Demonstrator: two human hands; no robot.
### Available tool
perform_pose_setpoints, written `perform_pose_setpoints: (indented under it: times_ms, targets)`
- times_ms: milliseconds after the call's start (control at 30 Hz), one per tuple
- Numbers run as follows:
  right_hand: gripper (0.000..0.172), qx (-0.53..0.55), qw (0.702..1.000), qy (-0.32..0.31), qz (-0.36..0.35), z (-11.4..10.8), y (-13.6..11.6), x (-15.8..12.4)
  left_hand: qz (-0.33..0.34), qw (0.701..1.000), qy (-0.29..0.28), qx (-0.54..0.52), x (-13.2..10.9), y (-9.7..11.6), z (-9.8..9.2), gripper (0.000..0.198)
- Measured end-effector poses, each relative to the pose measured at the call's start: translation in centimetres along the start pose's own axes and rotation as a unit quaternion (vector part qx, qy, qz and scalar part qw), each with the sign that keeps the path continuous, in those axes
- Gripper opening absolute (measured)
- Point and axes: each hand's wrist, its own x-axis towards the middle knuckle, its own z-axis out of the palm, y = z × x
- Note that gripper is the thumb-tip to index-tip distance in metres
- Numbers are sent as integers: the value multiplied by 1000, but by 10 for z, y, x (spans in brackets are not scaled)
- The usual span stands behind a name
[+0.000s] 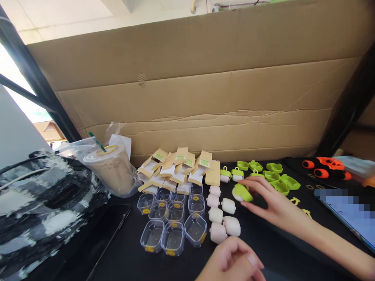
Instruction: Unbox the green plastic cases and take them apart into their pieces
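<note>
My right hand [272,199] pinches a lime-green plastic cap [243,192] between thumb and fingers, with a white rounded part showing at its left side. At the bottom, my left hand [233,259] is curled closed, and whatever it may hold is hidden. Just beyond the left hand lie several whitish ribbed barrel-shaped pieces [231,225] in two loose columns. Behind the right hand stand white pieces with green looped caps [237,173]. Several open green plastic shells [274,168] are grouped beside them, some partly covered by my right hand.
Clear plastic cups [172,238] with yellow stickers stand left of centre, before a pile of small cardboard boxes [178,164]. A bagged drink [109,168] and a dark phone [96,238] are farther left. At right are an orange-wheeled toy [328,166] and another phone [348,214].
</note>
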Motion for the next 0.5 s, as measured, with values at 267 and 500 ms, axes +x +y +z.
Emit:
perform_pose_setpoints:
  times_ms: [267, 500]
  targets:
    - [56, 152, 978, 66, -130, -15, -58, -28, 64, 997, -35, -41, 16, 1, -16, 67]
    - [45, 173, 977, 47, -112, -5, -70, -37, 121, 986, -97, 67, -2, 23, -24, 45]
